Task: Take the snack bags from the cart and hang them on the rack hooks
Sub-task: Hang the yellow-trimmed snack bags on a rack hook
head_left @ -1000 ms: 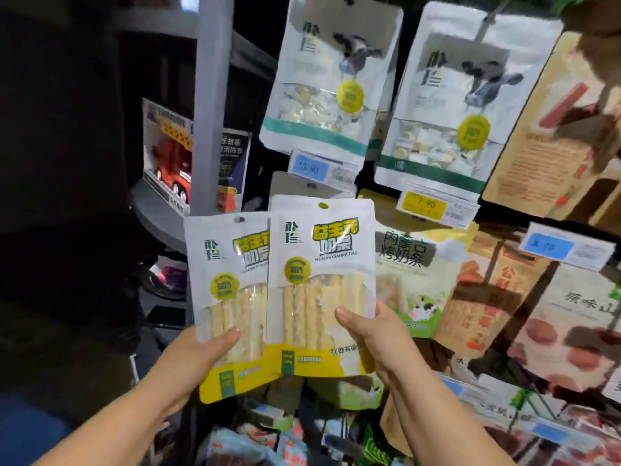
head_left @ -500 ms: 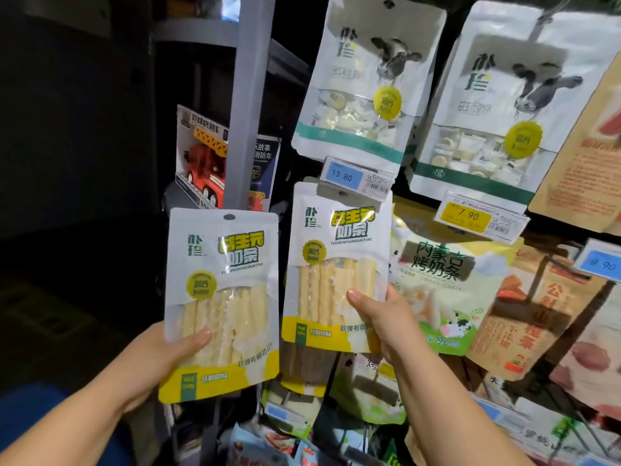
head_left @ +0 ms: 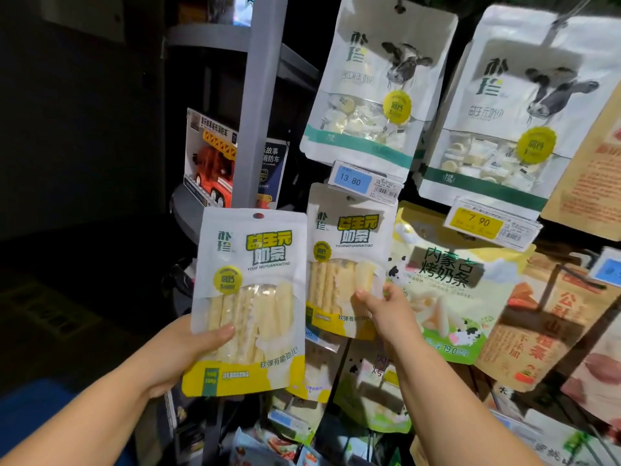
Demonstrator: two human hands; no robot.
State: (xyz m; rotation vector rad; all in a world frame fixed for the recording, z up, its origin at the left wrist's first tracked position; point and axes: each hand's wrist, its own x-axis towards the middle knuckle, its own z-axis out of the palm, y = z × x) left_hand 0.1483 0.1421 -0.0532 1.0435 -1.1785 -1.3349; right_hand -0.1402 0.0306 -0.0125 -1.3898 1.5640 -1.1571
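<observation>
While the left hand [head_left: 188, 351] holds one snack bag [head_left: 248, 297] out in front of the grey post [head_left: 258, 95], thumb clamped across its front, the right hand [head_left: 386, 311] pinches a second bag [head_left: 342, 260] against the rack, just under the blue price tag [head_left: 353, 179]. Can't tell if it's on a hook. Cow bags [head_left: 373, 79] hang above, and a toy truck box [head_left: 211, 163] sits far left.

Two hands [head_left: 178, 351] [head_left: 386, 309], two held snack bags [head_left: 250, 284] [head_left: 339, 250]

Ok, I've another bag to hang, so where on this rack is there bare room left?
Only a narrow dark gap between the two cow bags, and open dark space left of the grey post above the toy box. Below the 13.80 tag it is crowded.
</observation>
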